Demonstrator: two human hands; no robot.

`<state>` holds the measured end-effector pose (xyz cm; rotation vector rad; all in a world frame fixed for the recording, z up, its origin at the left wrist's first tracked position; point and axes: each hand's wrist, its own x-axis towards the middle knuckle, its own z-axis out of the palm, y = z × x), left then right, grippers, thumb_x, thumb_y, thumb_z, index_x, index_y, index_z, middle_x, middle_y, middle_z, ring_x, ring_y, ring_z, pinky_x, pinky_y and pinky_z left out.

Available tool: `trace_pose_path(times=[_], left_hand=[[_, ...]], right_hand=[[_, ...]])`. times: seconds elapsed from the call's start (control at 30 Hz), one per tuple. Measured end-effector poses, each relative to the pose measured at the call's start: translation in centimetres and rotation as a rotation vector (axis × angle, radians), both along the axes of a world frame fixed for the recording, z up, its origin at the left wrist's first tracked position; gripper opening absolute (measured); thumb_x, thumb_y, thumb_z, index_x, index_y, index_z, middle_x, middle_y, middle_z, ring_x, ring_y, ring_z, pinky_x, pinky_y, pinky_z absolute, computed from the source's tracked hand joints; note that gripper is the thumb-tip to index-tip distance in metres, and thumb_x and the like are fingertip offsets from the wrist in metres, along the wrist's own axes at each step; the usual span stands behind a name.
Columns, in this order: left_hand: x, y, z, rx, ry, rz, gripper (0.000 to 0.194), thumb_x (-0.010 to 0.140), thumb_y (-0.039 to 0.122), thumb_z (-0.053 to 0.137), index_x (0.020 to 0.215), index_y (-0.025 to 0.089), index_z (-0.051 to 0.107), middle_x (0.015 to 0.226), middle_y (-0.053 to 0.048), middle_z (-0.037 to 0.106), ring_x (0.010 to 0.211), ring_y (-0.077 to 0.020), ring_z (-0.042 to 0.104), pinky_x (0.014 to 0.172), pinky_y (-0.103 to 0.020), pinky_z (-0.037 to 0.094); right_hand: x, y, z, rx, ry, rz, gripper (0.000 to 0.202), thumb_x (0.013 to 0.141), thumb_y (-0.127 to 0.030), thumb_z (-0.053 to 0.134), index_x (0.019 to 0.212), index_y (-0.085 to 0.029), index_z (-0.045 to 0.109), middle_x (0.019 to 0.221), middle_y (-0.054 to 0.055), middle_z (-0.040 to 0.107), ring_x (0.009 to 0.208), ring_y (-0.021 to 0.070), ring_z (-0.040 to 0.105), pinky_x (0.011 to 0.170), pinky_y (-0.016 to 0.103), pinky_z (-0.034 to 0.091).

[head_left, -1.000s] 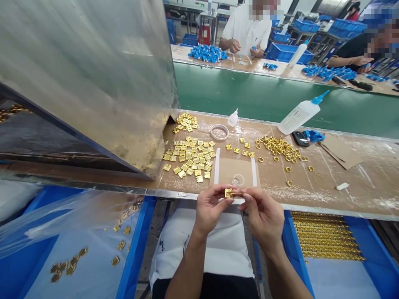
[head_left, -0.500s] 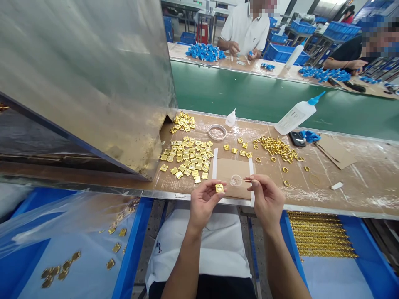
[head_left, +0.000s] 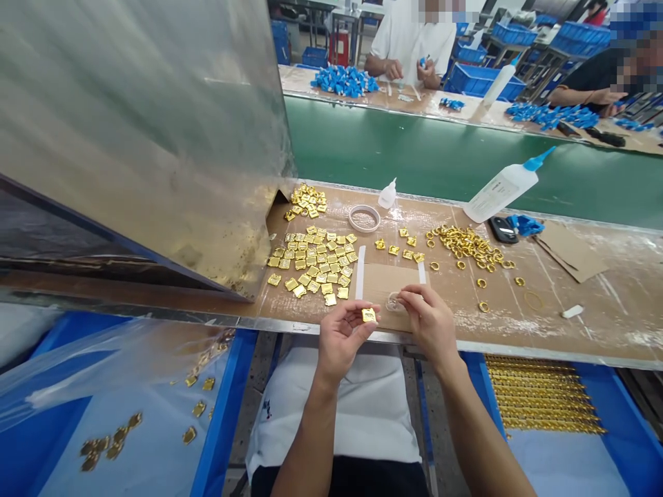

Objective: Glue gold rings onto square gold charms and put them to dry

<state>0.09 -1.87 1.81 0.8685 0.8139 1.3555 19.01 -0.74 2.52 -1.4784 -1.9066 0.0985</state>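
Observation:
Between the thumb and fingers of my left hand [head_left: 342, 338] is a square gold piece [head_left: 369, 315], held above the table's front edge. My right hand [head_left: 429, 321] is pinched closed over a small clear round dish [head_left: 394, 301], partly covering it; whatever its fingertips hold is too small to make out now. Under the dish lies a cardboard sheet [head_left: 383, 277] with white tape strips [head_left: 361, 273] at its sides. Rows of square gold pieces [head_left: 313, 259] lie to the left, and a heap of gold rings [head_left: 469, 245] to the right.
A tape roll [head_left: 364, 218], small white bottle [head_left: 387, 194] and large bottle [head_left: 500, 191] stand at the back. A metal panel [head_left: 155, 124] rises at left. Blue bins [head_left: 222, 407] flank my lap. Two people work across the green belt [head_left: 414, 148].
My right hand has moved left, to the clear dish, with the thin stick formerly seen in it no longer visible. My left hand still holds the gold piece, slightly further right.

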Motion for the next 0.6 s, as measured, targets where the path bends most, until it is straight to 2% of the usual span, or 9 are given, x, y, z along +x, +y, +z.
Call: trace_pose_path(times=[0.17, 0.33, 0.47, 0.6], left_hand=[[0.0, 0.0, -0.1, -0.004, 0.013, -0.01, 0.033, 0.077, 0.039, 0.088, 0.097, 0.017, 0.074, 0.097, -0.012, 0.083, 0.083, -0.0203, 0.078, 0.08, -0.03, 0.062], [0.1, 0.1, 0.0, 0.018, 0.005, 0.003, 0.032, 0.077, 0.037, 0.088, 0.097, 0.016, 0.074, 0.096, -0.012, 0.083, 0.081, -0.0197, 0.079, 0.078, -0.029, 0.063], [-0.1, 0.1, 0.2, 0.011, 0.014, 0.023, 0.032, 0.076, 0.037, 0.088, 0.095, 0.016, 0.075, 0.094, -0.012, 0.083, 0.079, -0.0193, 0.079, 0.076, -0.028, 0.063], [-0.1, 0.1, 0.3, -0.005, 0.003, 0.022, 0.031, 0.075, 0.037, 0.089, 0.094, 0.016, 0.075, 0.093, -0.012, 0.083, 0.078, -0.0189, 0.079, 0.076, -0.027, 0.064]], right_hand=[[0.8, -0.3, 1.0, -0.059, 0.063, 0.107, 0.024, 0.102, -0.023, 0.055, 0.09, -0.025, 0.075, 0.092, 0.006, 0.069, 0.08, 0.0202, 0.066, 0.07, 0.03, 0.052], [0.1, 0.2, 0.1, -0.045, 0.211, 0.117, 0.023, 0.099, -0.019, 0.056, 0.091, -0.025, 0.076, 0.101, 0.007, 0.068, 0.089, 0.0209, 0.068, 0.077, 0.032, 0.056], [-0.3, 0.6, -0.3, -0.003, 0.098, 0.038, 0.027, 0.101, -0.021, 0.052, 0.091, -0.026, 0.077, 0.107, 0.008, 0.068, 0.084, 0.0208, 0.067, 0.073, 0.034, 0.055], [0.5, 0.5, 0.7, -0.009, -0.013, 0.046, 0.028, 0.102, -0.024, 0.051, 0.089, -0.027, 0.076, 0.103, 0.007, 0.069, 0.079, 0.0206, 0.063, 0.069, 0.033, 0.052]])
